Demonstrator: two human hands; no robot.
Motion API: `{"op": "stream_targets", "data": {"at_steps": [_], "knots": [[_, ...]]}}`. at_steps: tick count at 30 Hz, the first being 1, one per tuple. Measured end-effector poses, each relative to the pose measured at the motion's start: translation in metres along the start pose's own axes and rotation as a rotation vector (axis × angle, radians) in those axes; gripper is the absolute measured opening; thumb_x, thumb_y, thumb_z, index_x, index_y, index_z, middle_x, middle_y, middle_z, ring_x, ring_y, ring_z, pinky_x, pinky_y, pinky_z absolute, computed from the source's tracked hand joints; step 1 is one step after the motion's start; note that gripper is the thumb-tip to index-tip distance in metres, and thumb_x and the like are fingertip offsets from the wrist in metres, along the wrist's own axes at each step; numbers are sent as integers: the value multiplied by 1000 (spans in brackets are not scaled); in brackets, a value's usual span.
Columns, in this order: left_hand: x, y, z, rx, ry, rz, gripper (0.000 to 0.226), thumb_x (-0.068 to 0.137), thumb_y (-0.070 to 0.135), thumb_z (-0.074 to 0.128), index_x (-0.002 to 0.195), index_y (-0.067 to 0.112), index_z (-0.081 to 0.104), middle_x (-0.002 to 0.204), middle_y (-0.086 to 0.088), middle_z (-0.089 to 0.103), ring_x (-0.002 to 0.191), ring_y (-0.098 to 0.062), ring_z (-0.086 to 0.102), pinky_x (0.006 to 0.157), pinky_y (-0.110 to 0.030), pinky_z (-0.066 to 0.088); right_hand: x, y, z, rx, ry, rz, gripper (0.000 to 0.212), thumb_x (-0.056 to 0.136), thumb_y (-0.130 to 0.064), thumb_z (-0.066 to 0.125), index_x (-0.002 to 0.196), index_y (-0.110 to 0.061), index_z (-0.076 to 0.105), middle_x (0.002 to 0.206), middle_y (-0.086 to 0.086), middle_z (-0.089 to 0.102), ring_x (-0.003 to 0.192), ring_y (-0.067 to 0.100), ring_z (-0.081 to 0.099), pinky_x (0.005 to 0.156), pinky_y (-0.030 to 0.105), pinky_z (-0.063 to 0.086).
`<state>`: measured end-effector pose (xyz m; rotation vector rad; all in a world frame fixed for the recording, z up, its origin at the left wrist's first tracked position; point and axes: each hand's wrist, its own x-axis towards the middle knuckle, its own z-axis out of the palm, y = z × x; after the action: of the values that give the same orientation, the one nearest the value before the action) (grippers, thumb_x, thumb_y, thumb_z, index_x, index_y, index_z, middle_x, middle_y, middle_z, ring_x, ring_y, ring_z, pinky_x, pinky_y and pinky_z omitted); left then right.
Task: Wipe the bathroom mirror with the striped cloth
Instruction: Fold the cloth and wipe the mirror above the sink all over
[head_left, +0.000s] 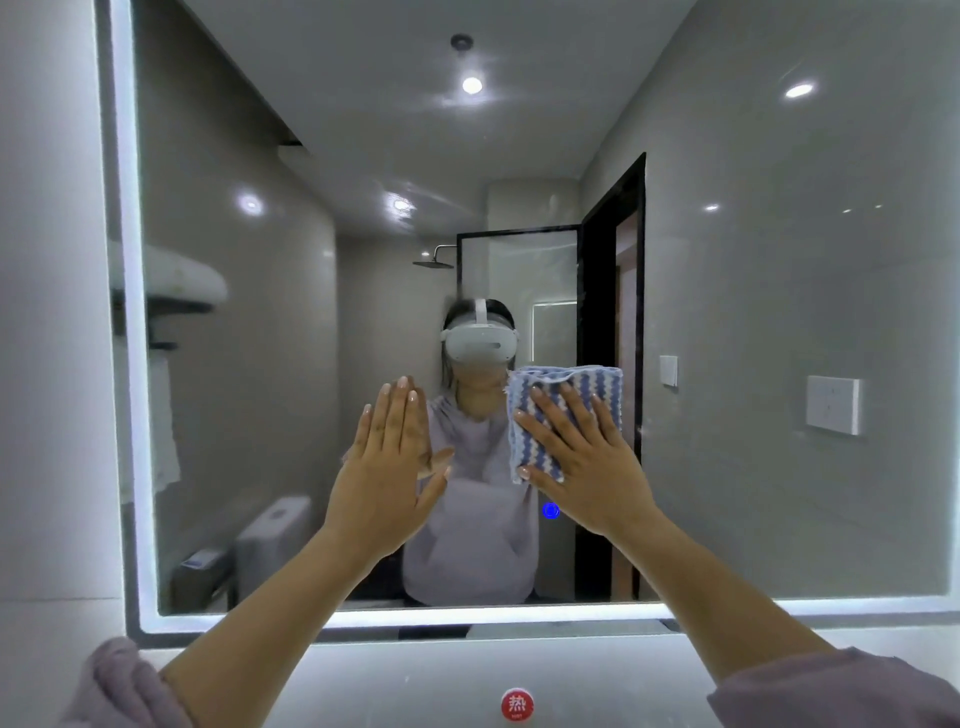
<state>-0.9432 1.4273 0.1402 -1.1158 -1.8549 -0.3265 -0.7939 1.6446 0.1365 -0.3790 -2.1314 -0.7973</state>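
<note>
Striped cloth, blue and white and folded into a thick pad, lay flat against the bathroom mirror a little right of the frame's centre, pinned there under the right hand. That hand was spread wide, fingers straight and fanned over the lower part of the pad, pressing with the palm rather than gripping. The cloth's top edge and left side showed past the fingertips. The left hand sat left of centre, empty, fingers straight and close together, flat at the glass (its reflection met it at the thumb, so it was probably touching, though I could not be sure).

The cloth looked soft, light and plush, likely to give under the palm and roll over on itself if pushed by one edge. The best hold seemed to be a flat palm over the middle of the pad, keeping the layers stacked and the pressure even. On smooth glass it would probably slide easily and might slip from under straight fingers on a fast stroke, so a thumb hooked over an edge would help.

The mirror was rigid and breakable, its lit border running along the left and bottom of the frame, so it called for steady rather than hard pressure. A small blue light glowed on the glass just lower left of the right hand.
</note>
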Motion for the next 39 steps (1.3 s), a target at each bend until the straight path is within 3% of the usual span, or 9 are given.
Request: {"op": "stream_targets", "data": {"at_steps": [6, 10, 15, 19, 27, 30, 34, 39], "knots": [[3, 5, 25, -24, -10, -23, 90, 90, 63, 23, 148, -2, 3, 158, -19, -2, 147, -31, -2, 118, -39, 3, -20, 36, -2, -4, 19, 2, 65, 96, -61, 22, 152, -27, 18, 160, 1, 11, 148, 28, 11, 117, 53, 14], [3, 2, 36, -28, -19, -24, 98, 86, 70, 19, 148, -2, -4, 157, -20, -11, 147, -31, -9, 119, -41, 5, -29, 49, 4, -1, 48, 51, 65, 98, -61, 15, 153, -27, 12, 163, -1, -2, 149, 29, 7, 119, 52, 9], [3, -2, 44, 16, -50, 3, 109, 79, 78, 17, 147, -4, -8, 156, -22, -18, 146, -33, -13, 121, -43, 2, -54, 73, 13, 20, 54, 179, 66, 98, -58, 18, 152, -21, 18, 160, 11, 16, 148, 33, 9, 118, 54, 11], [4, -2, 48, 15, -41, 1, 110, 79, 79, 18, 147, -6, -4, 156, -23, -15, 146, -34, -10, 119, -42, -1, -76, 90, 17, 79, 20, 314, 67, 99, -57, 12, 153, -18, 18, 161, 12, 12, 149, 32, 5, 119, 51, 7], [3, 1, 49, 2, -10, -12, 110, 79, 79, 17, 146, -6, -4, 156, -23, -14, 146, -35, -10, 119, -41, -3, -69, 66, 23, 196, 95, 513, 65, 99, -55, 11, 152, -19, 20, 161, 13, 12, 149, 31, 0, 120, 45, -6], [2, 2, 48, -3, 15, -10, 109, 80, 76, 23, 146, -7, -1, 156, -23, -10, 146, -35, -7, 119, -41, -1, -62, 54, 28, 175, 135, 563, 66, 99, -53, 17, 152, -14, 22, 160, 15, 12, 148, 35, 2, 119, 51, -2], [2, 4, 46, -10, 26, -14, 110, 80, 76, 27, 146, -7, -2, 156, -24, -11, 146, -35, -10, 119, -42, -2, -56, 42, 31, 155, 156, 564, 67, 98, -53, 20, 152, -14, 21, 160, 16, 14, 147, 37, 4, 117, 56, 3], [2, 6, 44, -35, 13, -19, 110, 79, 75, 27, 146, -7, -4, 155, -24, -13, 145, -36, -12, 119, -42, -5, -46, 26, 31, 133, 137, 416, 70, 97, -60, 15, 153, -18, 14, 162, 7, -4, 148, 35, -3, 119, 49, -7]]}}
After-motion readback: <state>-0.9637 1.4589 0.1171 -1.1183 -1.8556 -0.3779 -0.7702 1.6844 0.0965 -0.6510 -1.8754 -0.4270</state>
